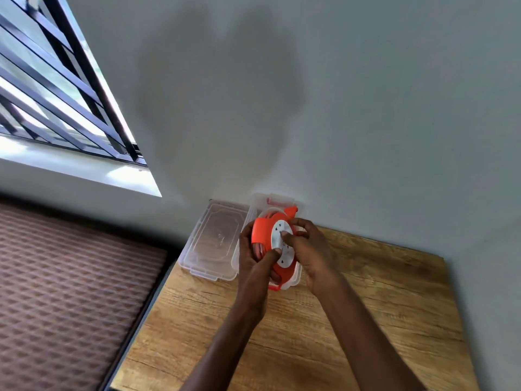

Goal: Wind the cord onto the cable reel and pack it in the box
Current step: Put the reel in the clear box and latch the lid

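both hands' fingers (296, 222) curl round the cable reel (275, 244), held over the box (293, 277).

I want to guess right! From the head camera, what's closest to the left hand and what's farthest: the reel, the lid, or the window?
From the left hand:
1. Reel: the hand grips it, over the box.
2. Lid: lying flat just left of the hand, at the table's back edge.
3. Window: far up on the left wall.

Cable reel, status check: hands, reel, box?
Both hands, left and right, grip cable reel. Reel over open clear box. Lid off, beside box.
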A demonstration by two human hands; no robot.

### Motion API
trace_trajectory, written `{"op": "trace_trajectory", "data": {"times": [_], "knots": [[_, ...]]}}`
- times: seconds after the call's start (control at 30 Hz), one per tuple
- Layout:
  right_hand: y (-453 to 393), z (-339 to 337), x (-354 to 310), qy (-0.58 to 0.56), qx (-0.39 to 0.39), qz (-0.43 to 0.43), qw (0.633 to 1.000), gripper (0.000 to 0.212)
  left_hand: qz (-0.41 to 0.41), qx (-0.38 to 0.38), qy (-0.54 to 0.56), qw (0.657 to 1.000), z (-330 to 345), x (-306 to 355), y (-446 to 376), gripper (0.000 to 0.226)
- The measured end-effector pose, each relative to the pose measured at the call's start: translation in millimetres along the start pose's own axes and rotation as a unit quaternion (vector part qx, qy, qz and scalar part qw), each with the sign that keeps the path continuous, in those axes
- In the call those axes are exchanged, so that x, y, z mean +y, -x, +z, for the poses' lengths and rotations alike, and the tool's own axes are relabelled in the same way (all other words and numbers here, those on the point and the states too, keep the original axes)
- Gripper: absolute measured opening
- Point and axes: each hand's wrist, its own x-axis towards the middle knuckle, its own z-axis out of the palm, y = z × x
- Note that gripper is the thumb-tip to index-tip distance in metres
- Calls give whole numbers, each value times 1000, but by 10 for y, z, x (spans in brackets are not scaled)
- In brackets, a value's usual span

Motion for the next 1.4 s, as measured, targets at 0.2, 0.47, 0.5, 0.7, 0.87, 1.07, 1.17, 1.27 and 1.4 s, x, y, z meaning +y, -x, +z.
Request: {"op": "trace_trajectory", "data": {"times": [0.2, 0.47, 0.5, 0.7, 0.87, 1.07, 1.17, 1.27, 1.4], "knots": [[-447, 162, -29, 20, -45, 22, 999, 43, 13, 1, -21, 1000, -70, -17, -242, 73], [-826, 200, 34, 165, -94, -22, 982, 53, -21, 52, -242, 969, -123, -122, -556, 41], [-853, 200, 48, 175, -99, -20, 979, 56, -24, 52, -282, 958, -103, -131, -579, 41], [-940, 225, 221, 256, -123, -61, 957, 54, 37, 16, -515, 856, -33, -112, -568, 34], [-981, 210, 322, 305, -136, -95, 938, 59, 11, 40, -648, 760, -11, 17, -657, 31], [-973, 183, 273, 410, -6, -303, 860, 60, -45, 70, -667, 741, -203, -1, -540, 48], [-1132, 147, 141, 522, -13, -323, 790, 78, -127, 35, -692, 710, -383, -10, -473, 52], [-1284, 119, 131, 582, -65, -275, 762, 85, -161, -23, -666, 728, -509, -13, -430, 45], [-1305, -14, 182, 590, -21, -270, 761, 71, -160, 6, -570, 806, -505, -51, -342, 33]]}}
